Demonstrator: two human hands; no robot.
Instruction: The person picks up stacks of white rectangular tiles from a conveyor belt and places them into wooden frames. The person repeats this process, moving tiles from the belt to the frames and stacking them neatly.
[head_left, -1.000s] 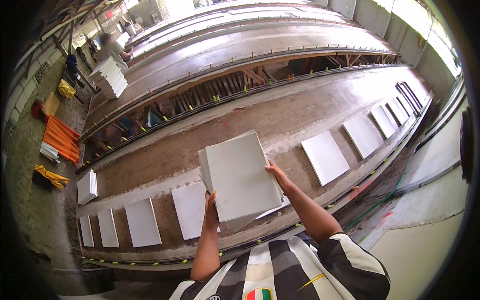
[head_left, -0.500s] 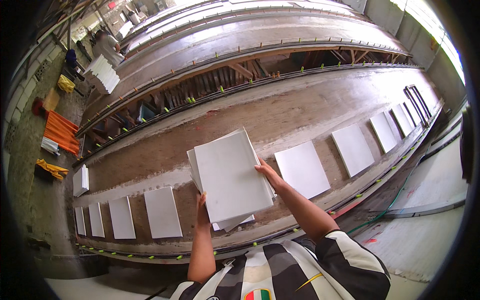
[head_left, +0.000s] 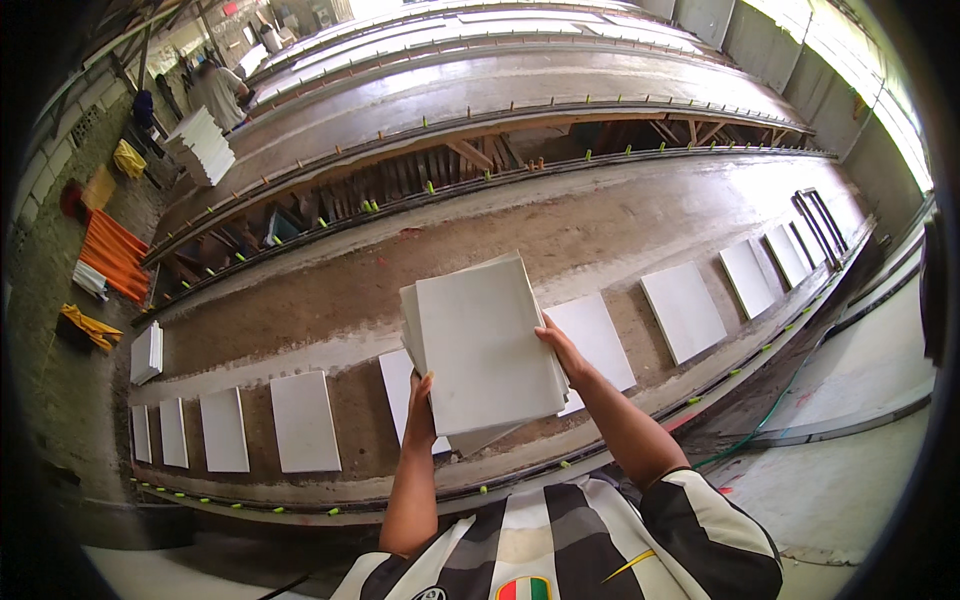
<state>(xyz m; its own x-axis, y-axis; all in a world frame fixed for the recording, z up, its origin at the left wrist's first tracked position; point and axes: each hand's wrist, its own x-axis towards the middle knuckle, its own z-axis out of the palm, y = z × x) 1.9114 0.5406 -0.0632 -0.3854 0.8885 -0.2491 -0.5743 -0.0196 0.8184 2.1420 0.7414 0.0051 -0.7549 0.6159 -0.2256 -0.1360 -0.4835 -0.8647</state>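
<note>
1. At the centre of our clock face, we hold a loose stack of white panels over the bench; its lower layers stick out unevenly at nine and six o'clock.
2. Our left hand grips the stack at between seven and eight o'clock, thumb along its edge, the other fingers mostly hidden.
3. Our right hand grips the opposite side at three o'clock, thumb near the top face; we cannot see all its fingers.
4. On the bench, single white panels lie apart in a row, running from eight o'clock, past our hands, to between two and three.
5. Beyond the row's right end, near two o'clock, we see a dark frame.
6. A small upright stack stands at nine o'clock on the bench.
7. Near ten o'clock, a taller pile stands by the next bench, with a co-worker just beyond.
</note>
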